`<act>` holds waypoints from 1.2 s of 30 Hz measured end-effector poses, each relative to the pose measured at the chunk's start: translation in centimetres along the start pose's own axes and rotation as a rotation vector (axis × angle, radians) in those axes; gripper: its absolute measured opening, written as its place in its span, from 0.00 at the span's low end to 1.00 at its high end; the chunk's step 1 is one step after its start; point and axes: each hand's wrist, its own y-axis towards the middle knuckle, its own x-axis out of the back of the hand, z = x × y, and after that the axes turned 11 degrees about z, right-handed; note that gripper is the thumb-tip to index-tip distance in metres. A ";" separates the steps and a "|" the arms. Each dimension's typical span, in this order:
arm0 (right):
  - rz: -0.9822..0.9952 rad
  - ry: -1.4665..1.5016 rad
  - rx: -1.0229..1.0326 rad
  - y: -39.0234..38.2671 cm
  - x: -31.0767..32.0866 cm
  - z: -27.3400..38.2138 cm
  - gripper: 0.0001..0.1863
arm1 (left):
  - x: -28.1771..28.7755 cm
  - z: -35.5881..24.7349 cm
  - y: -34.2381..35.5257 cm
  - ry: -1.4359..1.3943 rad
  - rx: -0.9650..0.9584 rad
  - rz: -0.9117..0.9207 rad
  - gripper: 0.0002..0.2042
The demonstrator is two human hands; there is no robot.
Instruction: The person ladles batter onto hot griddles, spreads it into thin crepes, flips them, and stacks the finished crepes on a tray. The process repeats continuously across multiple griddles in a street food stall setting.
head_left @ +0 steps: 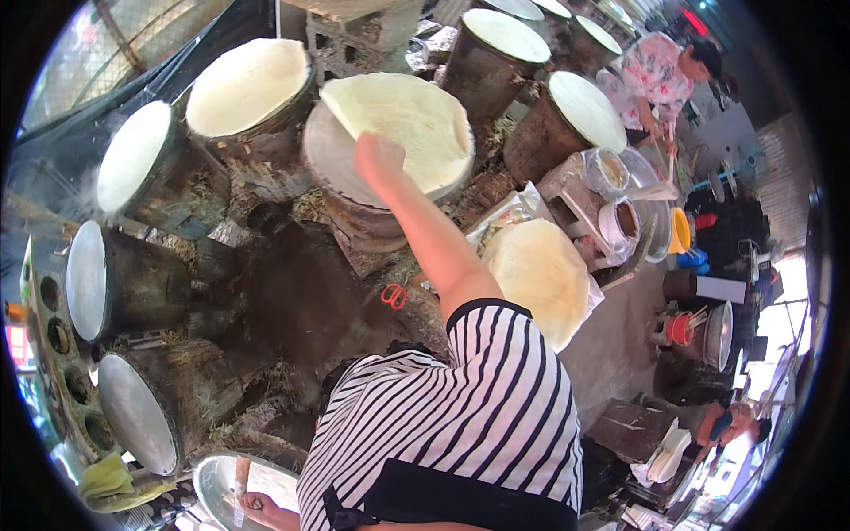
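Rice sheet (403, 119) | half-lifted off steamer drum (341, 173) top, far edge raised | right hand (379, 157) pinching near rim | left hand (257, 506) low by metal tray (221, 487), grip unclear | thin, limp, tears easily; best held at edge.

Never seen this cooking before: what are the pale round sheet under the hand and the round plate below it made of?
The sheet looks like thin, matte, floppy dough or batter; its edge lifts and bends. The plate looks like smooth grey metal, though stone is possible.

Bright daylight, heavy fisheye rim distortion
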 end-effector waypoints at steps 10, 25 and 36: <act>-0.579 0.649 -0.115 -14.9 20.2 -23.9 0.15 | -3.0 0.6 -1.4 0.224 0.064 0.111 0.04; -0.688 1.872 -1.052 -48.0 -7.9 -38.1 0.19 | -7.7 4.1 -0.2 0.341 0.135 0.246 0.05; 0.859 1.176 -1.047 -42.1 -0.9 -33.0 0.26 | 1.2 3.3 0.3 0.174 0.104 0.059 0.07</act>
